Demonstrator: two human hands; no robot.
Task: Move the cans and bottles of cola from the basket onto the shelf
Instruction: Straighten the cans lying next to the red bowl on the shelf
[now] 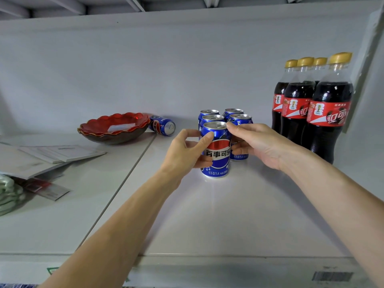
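A blue cola can (217, 150) stands upright on the white shelf (207, 215), at the front of a cluster of several blue cans (239, 119). My left hand (187, 152) grips its left side, thumb near the rim. My right hand (259, 144) touches its top rim with the fingertips and wraps toward its right side. Several cola bottles (326, 113) with yellow caps and red labels stand at the back right. One more blue can (163, 125) lies on its side behind the cluster to the left. The basket is out of view.
A red scalloped bowl (114, 127) sits at the back left, next to the lying can. Papers and booklets (56, 154) and a green-white bundle (8, 194) lie on the left shelf section. The shelf's front edge runs along the bottom.
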